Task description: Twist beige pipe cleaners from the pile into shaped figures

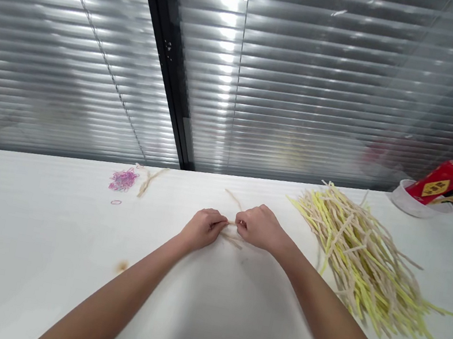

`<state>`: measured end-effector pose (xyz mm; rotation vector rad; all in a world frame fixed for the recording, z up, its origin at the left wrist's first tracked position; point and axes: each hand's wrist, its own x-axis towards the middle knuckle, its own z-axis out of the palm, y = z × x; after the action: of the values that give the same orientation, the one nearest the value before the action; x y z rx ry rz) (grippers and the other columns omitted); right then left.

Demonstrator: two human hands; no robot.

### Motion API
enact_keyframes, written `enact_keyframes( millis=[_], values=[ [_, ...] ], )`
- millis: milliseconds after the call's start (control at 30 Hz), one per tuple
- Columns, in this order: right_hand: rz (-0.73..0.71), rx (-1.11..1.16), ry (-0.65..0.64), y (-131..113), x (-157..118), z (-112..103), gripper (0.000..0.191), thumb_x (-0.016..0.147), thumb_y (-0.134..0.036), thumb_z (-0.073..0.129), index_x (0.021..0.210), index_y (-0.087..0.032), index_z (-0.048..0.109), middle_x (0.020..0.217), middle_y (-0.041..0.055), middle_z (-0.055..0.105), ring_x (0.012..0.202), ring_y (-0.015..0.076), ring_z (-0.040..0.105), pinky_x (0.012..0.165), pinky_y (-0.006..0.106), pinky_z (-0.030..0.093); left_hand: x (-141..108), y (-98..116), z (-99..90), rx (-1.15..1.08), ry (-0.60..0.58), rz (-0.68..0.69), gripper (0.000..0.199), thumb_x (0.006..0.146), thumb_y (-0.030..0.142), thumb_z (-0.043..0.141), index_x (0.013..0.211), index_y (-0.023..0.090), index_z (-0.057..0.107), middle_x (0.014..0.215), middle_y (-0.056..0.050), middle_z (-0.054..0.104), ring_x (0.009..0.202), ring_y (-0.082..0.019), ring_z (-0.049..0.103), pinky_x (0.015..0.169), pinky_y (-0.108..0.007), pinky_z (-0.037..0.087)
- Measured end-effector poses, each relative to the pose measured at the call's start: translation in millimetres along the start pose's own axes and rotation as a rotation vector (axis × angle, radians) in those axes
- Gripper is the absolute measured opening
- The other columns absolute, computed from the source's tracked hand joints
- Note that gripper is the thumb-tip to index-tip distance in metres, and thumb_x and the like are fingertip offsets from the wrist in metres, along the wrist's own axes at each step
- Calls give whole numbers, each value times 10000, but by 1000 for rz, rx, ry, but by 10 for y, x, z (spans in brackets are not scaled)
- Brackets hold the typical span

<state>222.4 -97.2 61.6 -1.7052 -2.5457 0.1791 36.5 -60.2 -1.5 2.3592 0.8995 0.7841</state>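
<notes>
Both hands meet over the middle of the white table. My left hand [206, 228] pinches a thin beige strand [233, 223] between thumb and fingertips. Just to its right, my right hand [259, 227] has its fingers closed on the same strand, leaving a short gap between the hands. One loose end [233, 197] sticks up behind the right hand, and more thin strands [232, 241] show below the fingers. Part of the strands is hidden by the fingers.
A big pile of yellow and beige strips [362, 258] lies at the right. Behind it, a clear bowl [407, 202] stands by a red package [448, 179]. Small pink-purple bands [123, 179] and a beige twisted piece [145, 184] lie left on the white table [42, 242], before the blinds.
</notes>
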Motion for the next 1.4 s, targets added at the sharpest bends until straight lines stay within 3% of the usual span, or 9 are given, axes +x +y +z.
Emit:
enact_keyframes(
  millis=[167, 333, 467, 567, 833, 967, 1100, 1267, 1400],
  values=[
    [151, 169, -76, 143, -81, -160, 205, 786, -331, 584, 970, -278, 655, 794, 4, 673, 778, 173, 592, 617, 253, 359, -11, -6, 6, 23, -5, 39, 234, 861, 265, 464, 863, 174, 680, 837, -63, 621, 779, -155, 525, 753, -297, 423],
    [275, 182, -97, 385, -163, -323, 268, 797, -388, 561, 1036, -284, 624, 893, 5, 665, 779, 173, 599, 634, 257, 394, -33, -1, -11, 50, 10, 61, 279, 829, 273, 486, 1033, 176, 649, 1024, -94, 585, 919, -195, 520, 823, -338, 421],
    [404, 198, -185, 602, -215, -418, 337, 775, -397, 570, 1081, -263, 607, 970, 19, 654, 828, 186, 600, 657, 264, 419, -37, 50, -75, 95, -138, 192, 503, 752, 296, 562, 1245, 210, 515, 1163, -94, 536, 1063, -242, 474, 903, -394, 374],
    [467, 215, -163, 756, -292, -520, 384, 776, -382, 567, 1123, -218, 590, 1005, 44, 648, 867, 196, 595, 705, 275, 435, -33, 87, -98, 147, -230, 235, 618, 724, 326, 593, 1314, 226, 439, 1195, -96, 521, 1098, -261, 451, 919, -414, 351],
    [560, 268, 54, 1081, -686, -874, 413, 771, -415, 577, 1123, -200, 593, 1004, 68, 646, 865, 196, 605, 760, 276, 451, -12, 28, -7, 171, -162, 241, 264, 871, 311, 452, 1052, 232, 628, 982, -71, 595, 923, -180, 528, 820, -330, 386],
    [653, 278, 116, 1179, -868, -973, 442, 752, -468, 586, 1113, -214, 596, 999, 67, 643, 844, 203, 611, 752, 295, 462, 1, 41, 7, 247, -72, 129, 238, 872, 313, 436, 866, 195, 642, 874, -68, 601, 831, -173, 531, 743, -313, 390],
    [697, 283, 152, 1278, -1027, -1025, 479, 741, -513, 584, 1126, -228, 595, 1016, 71, 636, 841, 216, 614, 752, 320, 467, 9, 64, -10, 472, 54, -138, 254, 864, 313, 408, 763, 178, 598, 837, -74, 593, 782, -198, 520, 701, -339, 368],
    [765, 285, 214, 1404, -1275, -1101, 558, 712, -560, 599, 1134, -196, 590, 1008, 99, 638, 820, 234, 619, 711, 327, 470, 16, 30, -15, 751, 193, -425, 273, 868, 272, 358, 974, 146, 576, 942, -125, 583, 848, -269, 523, 703, -383, 338],
    [854, 268, 227, 1459, -1467, -1166, 566, 696, -559, 615, 1136, -204, 585, 1010, 97, 639, 832, 245, 619, 685, 325, 469, 18, 43, -8, 801, 255, -410, 384, 863, 229, 347, 1213, 123, 467, 1133, -174, 532, 957, -300, 499, 767, -437, 312]
  ],
)
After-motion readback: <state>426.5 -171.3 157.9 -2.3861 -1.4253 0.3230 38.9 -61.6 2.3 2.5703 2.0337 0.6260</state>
